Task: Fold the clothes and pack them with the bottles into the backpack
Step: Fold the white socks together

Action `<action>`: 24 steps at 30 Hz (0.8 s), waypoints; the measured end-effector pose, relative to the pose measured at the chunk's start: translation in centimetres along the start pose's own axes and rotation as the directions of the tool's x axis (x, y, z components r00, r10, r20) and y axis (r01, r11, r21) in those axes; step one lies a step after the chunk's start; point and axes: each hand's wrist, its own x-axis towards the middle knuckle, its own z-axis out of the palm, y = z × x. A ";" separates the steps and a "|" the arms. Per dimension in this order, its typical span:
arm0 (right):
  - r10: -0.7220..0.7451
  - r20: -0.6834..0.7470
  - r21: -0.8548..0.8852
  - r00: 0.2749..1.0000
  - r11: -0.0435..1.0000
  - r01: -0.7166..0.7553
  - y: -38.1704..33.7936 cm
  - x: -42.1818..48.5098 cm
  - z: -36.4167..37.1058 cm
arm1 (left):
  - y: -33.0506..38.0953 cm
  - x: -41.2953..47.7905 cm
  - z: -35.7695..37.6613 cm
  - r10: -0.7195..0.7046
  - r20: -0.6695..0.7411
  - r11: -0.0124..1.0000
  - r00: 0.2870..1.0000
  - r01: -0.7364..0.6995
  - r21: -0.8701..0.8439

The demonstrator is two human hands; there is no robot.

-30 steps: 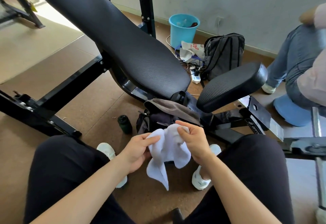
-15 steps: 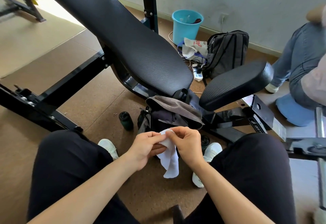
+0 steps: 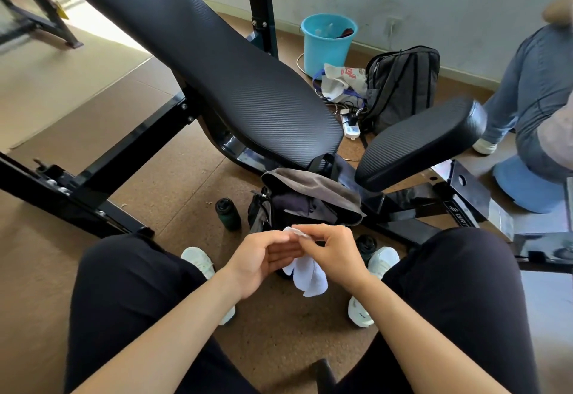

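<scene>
Two hands meet between the knees: the left hand (image 3: 260,257) and right hand (image 3: 335,251) both pinch the top of a small white cloth (image 3: 310,279), which hangs doubled below them. Folding looks nearly done; next it needs tucking into the open backpack (image 3: 313,186) just beyond. One dark bottle (image 3: 228,214) stands left of it, another bottle (image 3: 366,245) by the right shoe, both unpacked.
</scene>
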 end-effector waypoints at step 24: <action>0.105 0.143 0.631 0.984 0.756 -0.173 -0.8 0.9 -8.1 | -4.4 4.8 -6.1 0.095 0.139 0.058 0.986 -0.144 0.988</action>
